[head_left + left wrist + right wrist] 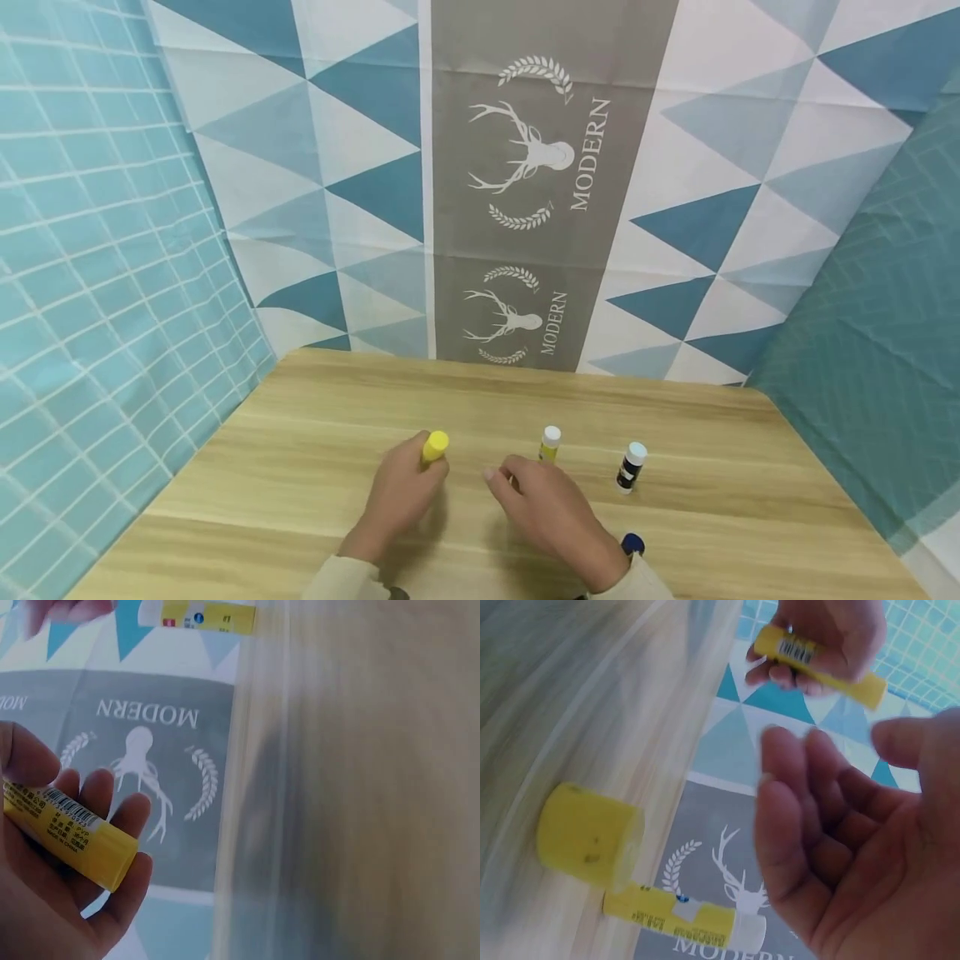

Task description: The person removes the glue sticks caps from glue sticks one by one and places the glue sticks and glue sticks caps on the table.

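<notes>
One yellow stick [435,447] is in the left hand [405,487], low in the head view and left of its middle. Fingers and thumb curl firmly round it, its yellow end poking out above the fist (small print and a barcode show on its side in the left wrist view). In the right wrist view, hand and stick are at the upper right.

The right hand [543,504], at the lower middle of the head view, has its fingers loosely bent and grips nothing; its thumb stands apart from them.

Just beyond its knuckles, a white-capped stick [549,451] with a yellow body stands upright on the table [300,467]. Farther right stands a black stick [628,473], also white-capped. A dark blue cap [632,544] shows beside the right wrist at the lower right, the rest hidden. At the lower left of the right wrist view is a short yellow cylinder [589,832], near the white-capped stick.

A patterned cloth [517,242] printed with stags fills the upper middle of the head view.
</notes>
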The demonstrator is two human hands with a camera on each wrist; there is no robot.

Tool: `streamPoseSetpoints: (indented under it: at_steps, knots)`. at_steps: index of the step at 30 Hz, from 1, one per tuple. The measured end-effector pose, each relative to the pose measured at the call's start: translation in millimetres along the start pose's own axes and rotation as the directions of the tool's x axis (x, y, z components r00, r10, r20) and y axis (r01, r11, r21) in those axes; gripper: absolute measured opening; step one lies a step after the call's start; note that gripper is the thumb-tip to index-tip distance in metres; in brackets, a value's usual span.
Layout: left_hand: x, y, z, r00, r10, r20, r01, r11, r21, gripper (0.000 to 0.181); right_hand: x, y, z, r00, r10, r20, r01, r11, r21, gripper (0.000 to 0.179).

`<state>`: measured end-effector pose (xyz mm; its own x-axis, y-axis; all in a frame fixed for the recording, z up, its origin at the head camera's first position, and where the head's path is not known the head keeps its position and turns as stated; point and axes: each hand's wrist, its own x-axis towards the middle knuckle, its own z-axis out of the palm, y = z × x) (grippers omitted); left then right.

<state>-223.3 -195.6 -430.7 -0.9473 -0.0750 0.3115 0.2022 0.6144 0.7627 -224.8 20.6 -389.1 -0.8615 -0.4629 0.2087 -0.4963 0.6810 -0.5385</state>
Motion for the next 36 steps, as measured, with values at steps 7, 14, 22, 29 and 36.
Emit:
streamPoseSetpoints:
  at_steps: [7, 14, 22, 29, 36]
  knots:
    - [9.7, 0.9, 13.0, 0.985, 0.097, 0.142, -0.094, 0.995, -0.027, 0.013, 13.0, -9, 2, 0.998, 0.036, -0.053, -0.032, 0.997, 0.067, 0.051]
    - [17.9, 2.2, 15.7, 0.944, 0.187, 0.271, -0.206, 0.977, 0.045, 0.016, 26.9, -8, 2, 0.999, 0.0, -0.039, 0.0, 1.0, -0.008, 0.05]
    - [27.7, 10.8, 16.1, 0.934, 0.223, 0.279, -0.261, 0.959, 0.107, 0.017, 38.4, -1, 7, 1.0, 0.003, -0.008, -0.003, 0.999, -0.034, 0.046]
    - [31.3, 5.7, 19.3, 0.933, 0.225, 0.279, -0.282, 0.941, 0.184, 0.023, 43.7, 4, 13, 0.999, -0.034, 0.007, 0.034, 0.997, -0.076, 0.046]
    - [35.8, -0.3, 26.2, 0.919, 0.334, 0.208, -0.371, 0.912, 0.174, 0.032, 51.8, 3, 9, 0.998, -0.032, 0.048, 0.036, 0.997, -0.074, 0.041]
